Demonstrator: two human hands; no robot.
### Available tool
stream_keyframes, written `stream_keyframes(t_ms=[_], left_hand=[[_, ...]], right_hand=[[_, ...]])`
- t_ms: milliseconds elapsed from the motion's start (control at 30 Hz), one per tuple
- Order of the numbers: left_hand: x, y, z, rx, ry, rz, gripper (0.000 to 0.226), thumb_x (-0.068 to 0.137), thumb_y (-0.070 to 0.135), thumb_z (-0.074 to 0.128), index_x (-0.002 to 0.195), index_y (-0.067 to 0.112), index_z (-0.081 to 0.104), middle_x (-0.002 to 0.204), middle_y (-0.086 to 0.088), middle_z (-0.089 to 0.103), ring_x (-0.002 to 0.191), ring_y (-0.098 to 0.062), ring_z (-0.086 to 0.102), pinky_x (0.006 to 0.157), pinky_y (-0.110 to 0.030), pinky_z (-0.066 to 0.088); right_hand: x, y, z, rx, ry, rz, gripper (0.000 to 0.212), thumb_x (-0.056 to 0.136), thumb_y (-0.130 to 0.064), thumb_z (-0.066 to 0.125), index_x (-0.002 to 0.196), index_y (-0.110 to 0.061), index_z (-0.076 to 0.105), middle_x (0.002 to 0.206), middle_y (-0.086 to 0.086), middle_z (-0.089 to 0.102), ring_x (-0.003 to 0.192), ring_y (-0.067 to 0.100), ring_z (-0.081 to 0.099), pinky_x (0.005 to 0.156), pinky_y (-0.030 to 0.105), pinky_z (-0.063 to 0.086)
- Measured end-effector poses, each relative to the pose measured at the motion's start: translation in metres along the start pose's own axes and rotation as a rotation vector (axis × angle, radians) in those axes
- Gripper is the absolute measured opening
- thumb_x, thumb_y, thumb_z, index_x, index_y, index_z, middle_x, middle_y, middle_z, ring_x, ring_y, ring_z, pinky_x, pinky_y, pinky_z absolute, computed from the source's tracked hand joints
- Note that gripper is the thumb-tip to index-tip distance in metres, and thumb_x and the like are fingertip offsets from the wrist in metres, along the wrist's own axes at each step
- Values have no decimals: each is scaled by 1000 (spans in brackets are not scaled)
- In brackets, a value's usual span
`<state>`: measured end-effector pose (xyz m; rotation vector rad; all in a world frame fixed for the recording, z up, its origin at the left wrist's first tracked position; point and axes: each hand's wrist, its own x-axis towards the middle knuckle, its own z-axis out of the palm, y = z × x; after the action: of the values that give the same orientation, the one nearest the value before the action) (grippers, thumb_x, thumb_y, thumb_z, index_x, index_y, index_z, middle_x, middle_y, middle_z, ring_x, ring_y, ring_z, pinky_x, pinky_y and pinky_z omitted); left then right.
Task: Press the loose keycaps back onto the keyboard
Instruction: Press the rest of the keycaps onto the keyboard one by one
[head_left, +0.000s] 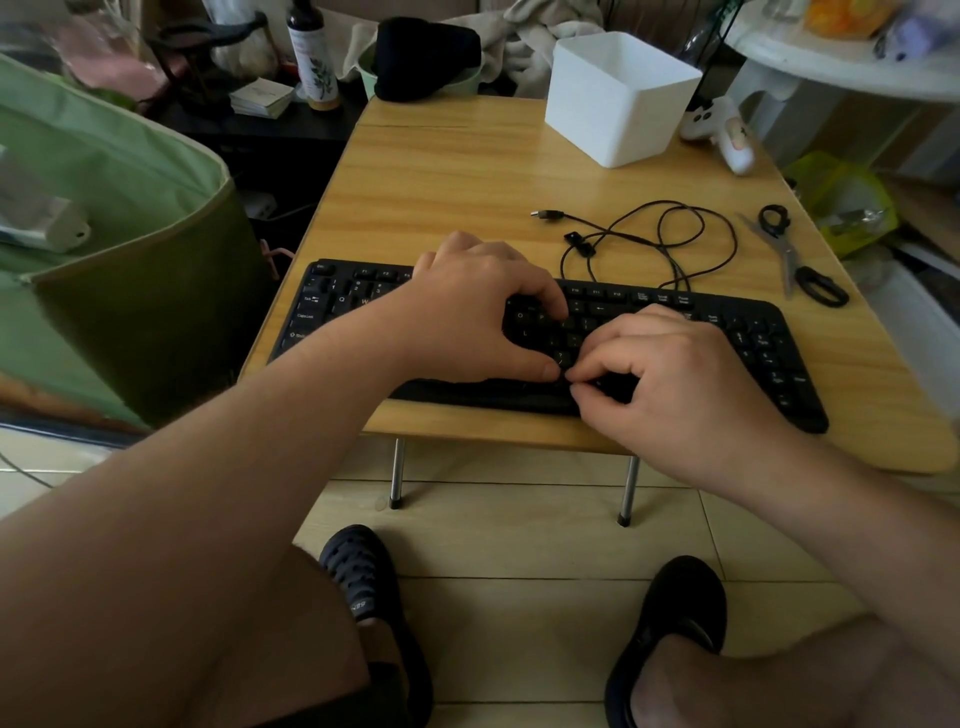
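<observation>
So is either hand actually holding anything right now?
The right hand curls its fingertips over the keyboard's front row, perhaps pinching a keycap, too dark to tell. The left hand rests on the keys, gripping nothing.

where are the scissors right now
In the head view, the black-handled metal scissors lie on the right side of the light wooden table, just beyond the black keyboard's right end and right of the coiled black cable.

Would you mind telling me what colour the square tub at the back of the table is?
The tub is plain white, seen in the head view.
</observation>
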<state>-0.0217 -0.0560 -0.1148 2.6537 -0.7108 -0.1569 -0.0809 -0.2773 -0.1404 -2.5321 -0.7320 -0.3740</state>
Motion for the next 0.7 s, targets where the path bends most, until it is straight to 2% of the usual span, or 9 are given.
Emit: stream_keyframes(t_ms=[300,500,700], left_hand=[[0,1,-1,1,-11,-8,56,70,73,71,122,55,61,140,18,50,138,-19,27,104,-40,25],[-1,2,-1,11,-12,-9,54,73,70,73,123,56,60,141,17,48,139,-20,27,105,-41,24],[-2,4,-1,14,-21,-13,52,76,68,74,124,56,59,141,17,49,138,-20,27,103,-42,23]], right_hand=[[2,4,2,-53,-3,-74,8,81,-14,83,88,-19,83,94,-5,75,91,24,63,77,47,56],[1,4,2,-51,-21,-82,6,84,-17,81,88,-21,83,94,-5,74,93,23,63,78,47,56],[2,6,3,-92,-77,-78,9,88,-21,76,93,-23,82,100,-7,71,99,26,59,81,54,53]])
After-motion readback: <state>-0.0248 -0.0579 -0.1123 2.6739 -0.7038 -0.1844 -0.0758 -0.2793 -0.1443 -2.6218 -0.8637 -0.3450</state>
